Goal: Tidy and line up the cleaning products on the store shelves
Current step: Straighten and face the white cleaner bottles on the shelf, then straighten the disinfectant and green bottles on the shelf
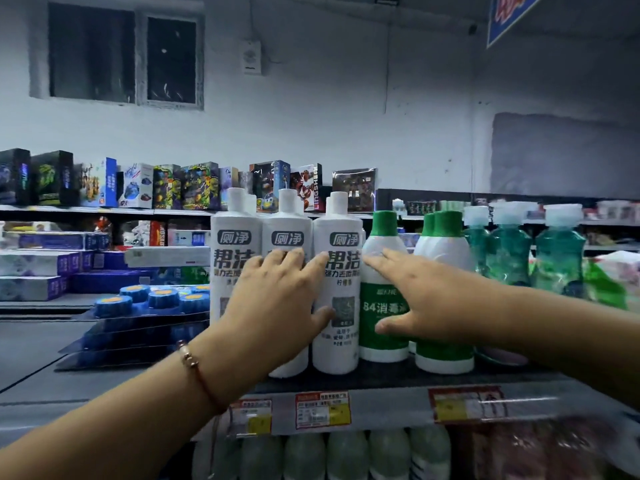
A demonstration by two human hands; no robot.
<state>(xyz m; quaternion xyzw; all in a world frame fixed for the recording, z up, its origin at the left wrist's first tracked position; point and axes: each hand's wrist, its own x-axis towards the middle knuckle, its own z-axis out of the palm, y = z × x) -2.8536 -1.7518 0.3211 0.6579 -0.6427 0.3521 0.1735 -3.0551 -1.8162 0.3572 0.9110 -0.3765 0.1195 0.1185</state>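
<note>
On the near shelf edge, the left hand lies spread flat against tall white plastic cleaner bottles; the right hand, fingers straight, touches the green-capped white disinfectant bottle just right.

We see a top shelf with tall white bottles standing in a row. Our left hand lies flat on the middle white bottle, fingers straight, thumb touching the next one. Our right hand rests flat on a white bottle with a green cap. More green-capped bottles and see-through green bottles stand to the right. Blue round pucks lie in packs on the left. Price tags hang on the shelf edge.
</note>
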